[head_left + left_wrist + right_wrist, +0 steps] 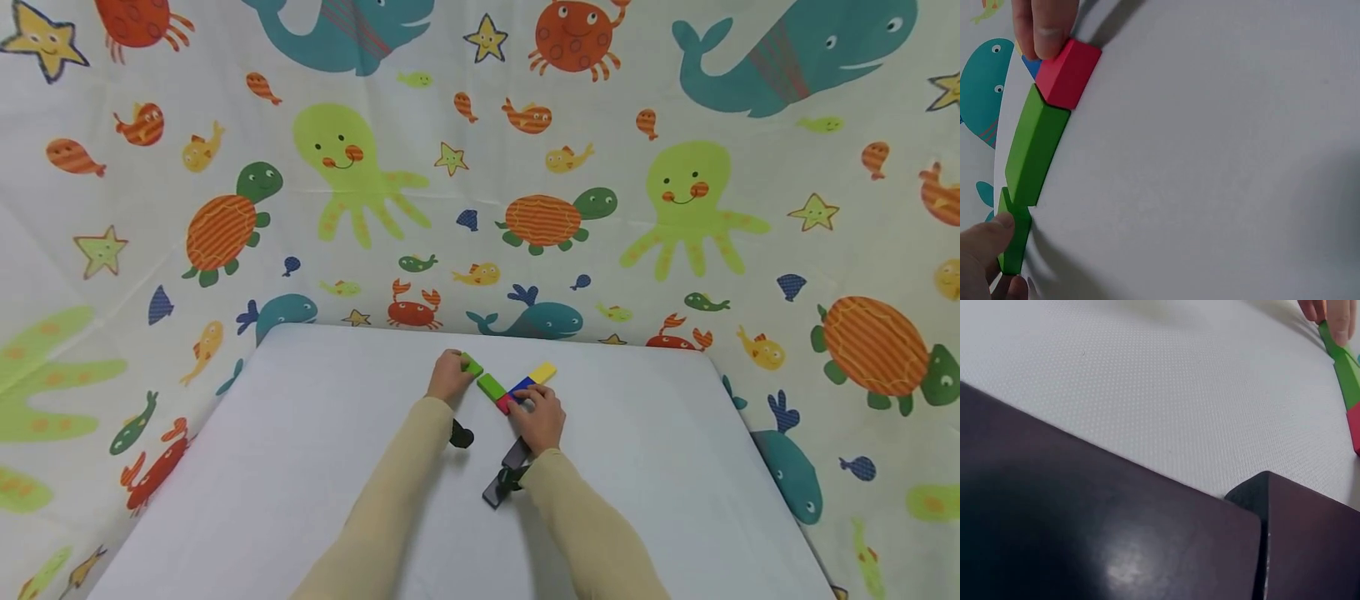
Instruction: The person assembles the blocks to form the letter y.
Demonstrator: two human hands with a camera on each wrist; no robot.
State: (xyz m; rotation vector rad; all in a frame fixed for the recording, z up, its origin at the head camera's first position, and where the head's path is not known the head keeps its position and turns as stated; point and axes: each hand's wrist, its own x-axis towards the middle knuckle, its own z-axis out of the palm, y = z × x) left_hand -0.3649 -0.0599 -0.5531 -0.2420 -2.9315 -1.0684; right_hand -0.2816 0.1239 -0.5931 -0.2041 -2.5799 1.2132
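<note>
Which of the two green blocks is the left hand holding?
The left hand grips the end green block, farthest from the red block. The middle green block lies untouched.

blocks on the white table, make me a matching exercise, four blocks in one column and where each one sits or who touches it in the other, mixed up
Things:
1. small green block
2. long green block
3. red block
4. yellow block

Places or states:
A. under the fingertips of the right hand
B. far end of the row on the right side, no hand on it
C. held by the left hand at the left end of the row
D. lying between the small green block and the red block, free of both hands

Pairs: 1-C, 2-D, 3-A, 4-B
</note>
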